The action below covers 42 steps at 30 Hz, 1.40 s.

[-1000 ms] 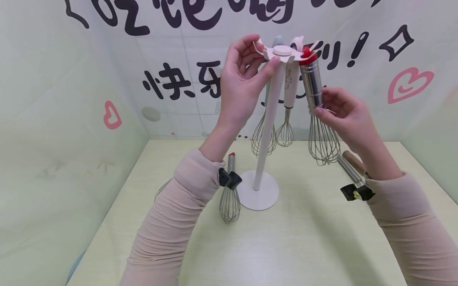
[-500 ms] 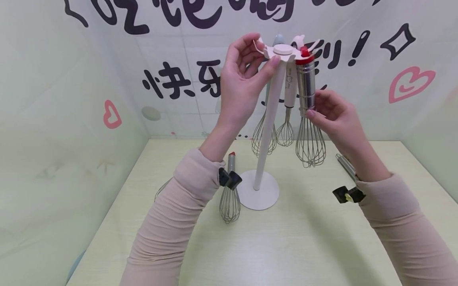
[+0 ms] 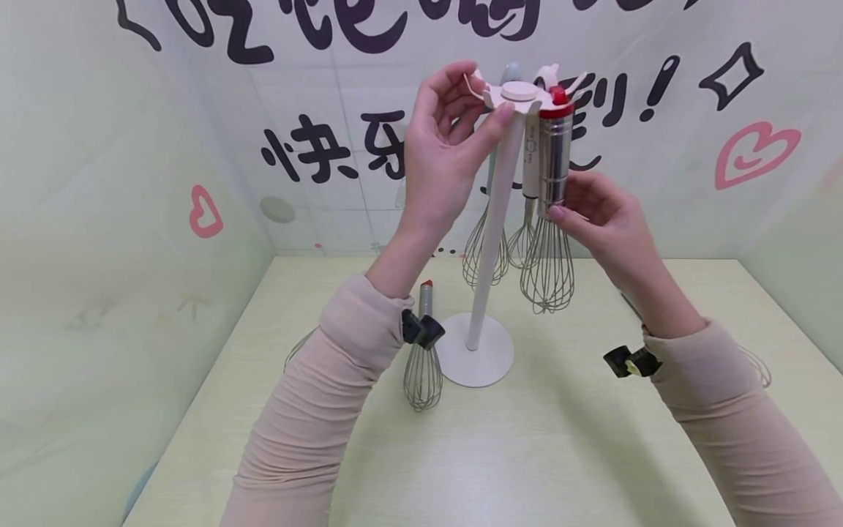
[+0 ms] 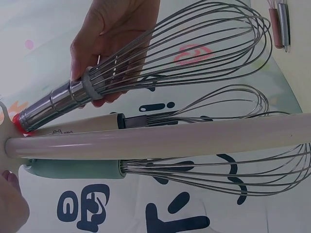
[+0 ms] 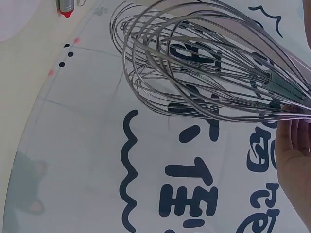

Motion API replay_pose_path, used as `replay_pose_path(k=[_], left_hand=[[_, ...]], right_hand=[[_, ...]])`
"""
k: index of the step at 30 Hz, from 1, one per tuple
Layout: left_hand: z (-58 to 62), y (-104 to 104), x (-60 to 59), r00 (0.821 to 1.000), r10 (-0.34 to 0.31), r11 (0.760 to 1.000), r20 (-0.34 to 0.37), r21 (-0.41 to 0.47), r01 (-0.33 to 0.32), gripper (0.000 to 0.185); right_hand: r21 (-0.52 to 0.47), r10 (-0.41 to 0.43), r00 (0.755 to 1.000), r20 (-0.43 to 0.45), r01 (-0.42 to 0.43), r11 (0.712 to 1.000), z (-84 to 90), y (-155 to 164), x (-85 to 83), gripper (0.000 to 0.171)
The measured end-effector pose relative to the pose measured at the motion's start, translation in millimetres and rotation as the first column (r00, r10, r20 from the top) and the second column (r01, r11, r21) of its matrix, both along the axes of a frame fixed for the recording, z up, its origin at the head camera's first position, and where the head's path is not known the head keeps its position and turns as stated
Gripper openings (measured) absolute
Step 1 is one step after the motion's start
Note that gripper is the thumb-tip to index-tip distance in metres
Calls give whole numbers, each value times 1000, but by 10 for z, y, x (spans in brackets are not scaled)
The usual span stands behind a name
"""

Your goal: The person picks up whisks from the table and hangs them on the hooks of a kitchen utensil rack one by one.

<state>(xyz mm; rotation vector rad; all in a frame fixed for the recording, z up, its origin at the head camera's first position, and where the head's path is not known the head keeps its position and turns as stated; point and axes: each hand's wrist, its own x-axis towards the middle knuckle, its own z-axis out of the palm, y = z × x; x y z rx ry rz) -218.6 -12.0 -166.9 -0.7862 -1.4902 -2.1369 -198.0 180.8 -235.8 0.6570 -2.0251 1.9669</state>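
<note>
A white stand rises from a round base, with a hooked disc on top. My left hand pinches that disc, thumb in front and fingers behind. My right hand pinches the lower end of a steel-handled whisk. The whisk's red cap sits up against a hook of the disc and it hangs nearly upright beside the pole. In the left wrist view the steel whisk lies just above the pole, gripped by my right hand. Its wires fill the right wrist view.
A white-handled whisk and a teal-handled whisk hang from the same disc. A small red-tipped whisk lies on the table left of the base. Another whisk shows behind my right sleeve. Walls close in on three sides.
My right hand has swung the steel whisk left toward the pole, from tilted outward to nearly upright. The left hand has stayed on the disc.
</note>
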Motion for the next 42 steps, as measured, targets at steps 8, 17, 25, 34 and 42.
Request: replay_pose_path(k=[8, 17, 25, 34, 42], left_hand=[[-4, -3, -11, 1000, 1, 1000, 13, -3, -1, 55], [-5, -1, -8, 1000, 2, 1000, 17, -7, -1, 55], [0, 3, -6, 1000, 0, 1000, 14, -2, 0, 55], [12, -2, -9, 1000, 1, 1000, 16, -14, -1, 56], [-6, 3, -12, 1000, -9, 1000, -16, 8, 9, 55]], right_hand=[[13, 4, 1000, -6, -4, 1000, -23, -22, -6, 36], [35, -17, 1000, 1, 17, 999, -38, -19, -4, 33], [2, 9, 1000, 23, -9, 1000, -51, 10, -10, 28], [-35, 43, 999, 21, -42, 998, -52, 56, -15, 26], [26, -7, 1000, 27, 6, 1000, -69, 106, -22, 26]])
